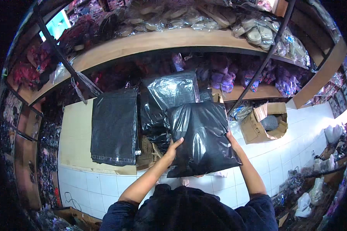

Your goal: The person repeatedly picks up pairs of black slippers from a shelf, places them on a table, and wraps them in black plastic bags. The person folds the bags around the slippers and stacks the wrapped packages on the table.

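Observation:
Between my two hands I hold a glossy black plastic mailing bag (200,134), bulging as if something is inside. My left hand (175,147) grips its left edge, thumb on top. At the right edge, my right hand (232,141) is closed on the bag, its fingers mostly hidden underneath. Just beyond it are more black plastic packages (173,90), heaped over a cardboard box that is largely covered. A flat stack of black plastic bags (114,127) lies to the left of the heap, on a pale board (73,134).
A wooden shelf (162,40) runs across the far side, loaded with plastic-wrapped sandals (259,34). Purple wrapped bundles (223,79) fill the lower shelf. An open cardboard box (252,129) with a grey item stands on the white tiled floor (297,148) at right. Slanting dark metal posts (264,57) support the shelving.

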`<action>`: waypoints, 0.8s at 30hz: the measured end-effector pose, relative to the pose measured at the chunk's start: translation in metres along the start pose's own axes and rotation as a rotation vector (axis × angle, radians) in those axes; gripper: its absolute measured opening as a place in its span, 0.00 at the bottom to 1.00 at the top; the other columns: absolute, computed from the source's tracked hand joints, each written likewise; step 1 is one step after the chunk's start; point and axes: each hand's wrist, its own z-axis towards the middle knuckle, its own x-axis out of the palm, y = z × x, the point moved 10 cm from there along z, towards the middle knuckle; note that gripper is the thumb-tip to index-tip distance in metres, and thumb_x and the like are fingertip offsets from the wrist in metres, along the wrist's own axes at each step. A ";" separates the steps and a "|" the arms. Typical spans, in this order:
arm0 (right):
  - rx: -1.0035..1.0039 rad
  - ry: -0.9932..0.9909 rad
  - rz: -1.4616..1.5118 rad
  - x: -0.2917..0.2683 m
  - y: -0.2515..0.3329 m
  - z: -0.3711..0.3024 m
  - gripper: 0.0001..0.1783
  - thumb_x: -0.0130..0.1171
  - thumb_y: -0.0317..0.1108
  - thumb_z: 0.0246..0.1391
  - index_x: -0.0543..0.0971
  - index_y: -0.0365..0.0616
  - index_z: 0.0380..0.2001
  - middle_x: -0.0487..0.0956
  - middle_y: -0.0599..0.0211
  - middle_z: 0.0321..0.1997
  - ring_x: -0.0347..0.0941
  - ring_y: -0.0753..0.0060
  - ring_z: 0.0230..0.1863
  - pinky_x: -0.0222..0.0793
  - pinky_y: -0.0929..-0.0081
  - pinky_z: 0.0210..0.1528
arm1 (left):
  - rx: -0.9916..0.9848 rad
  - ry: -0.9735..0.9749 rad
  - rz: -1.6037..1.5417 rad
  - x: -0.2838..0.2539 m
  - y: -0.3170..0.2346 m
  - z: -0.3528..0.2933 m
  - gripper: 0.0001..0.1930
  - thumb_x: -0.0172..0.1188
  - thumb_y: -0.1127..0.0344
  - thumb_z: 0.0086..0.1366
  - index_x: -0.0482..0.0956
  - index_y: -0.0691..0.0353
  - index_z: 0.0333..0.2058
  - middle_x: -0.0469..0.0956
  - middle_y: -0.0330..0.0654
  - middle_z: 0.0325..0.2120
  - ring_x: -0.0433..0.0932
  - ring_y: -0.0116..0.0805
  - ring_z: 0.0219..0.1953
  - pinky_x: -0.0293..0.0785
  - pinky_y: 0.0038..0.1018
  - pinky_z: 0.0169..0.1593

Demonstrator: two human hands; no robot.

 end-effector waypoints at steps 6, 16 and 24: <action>0.211 0.004 0.419 -0.018 -0.105 0.013 0.36 0.51 0.56 0.45 0.62 0.35 0.48 0.72 0.55 0.42 0.72 0.62 0.39 0.69 0.66 0.43 | 0.019 0.126 -0.069 0.022 -0.004 -0.008 0.23 0.51 0.51 0.53 0.71 0.66 0.38 0.74 0.45 0.34 0.73 0.36 0.35 0.68 0.30 0.42; 0.317 -0.015 0.569 0.017 -0.042 -0.010 0.39 0.50 0.52 0.46 0.50 0.49 0.57 0.63 0.63 0.50 0.64 0.72 0.45 0.64 0.77 0.45 | -0.017 0.196 -0.184 0.027 -0.015 -0.005 0.18 0.52 0.57 0.54 0.72 0.66 0.37 0.75 0.43 0.32 0.74 0.32 0.34 0.69 0.26 0.41; 0.087 0.001 0.495 0.039 0.051 -0.023 0.35 0.51 0.51 0.44 0.58 0.39 0.51 0.68 0.58 0.45 0.68 0.67 0.42 0.66 0.72 0.44 | 0.020 0.191 -0.156 0.045 -0.062 -0.046 0.17 0.49 0.57 0.56 0.72 0.66 0.36 0.75 0.43 0.31 0.74 0.31 0.31 0.70 0.24 0.38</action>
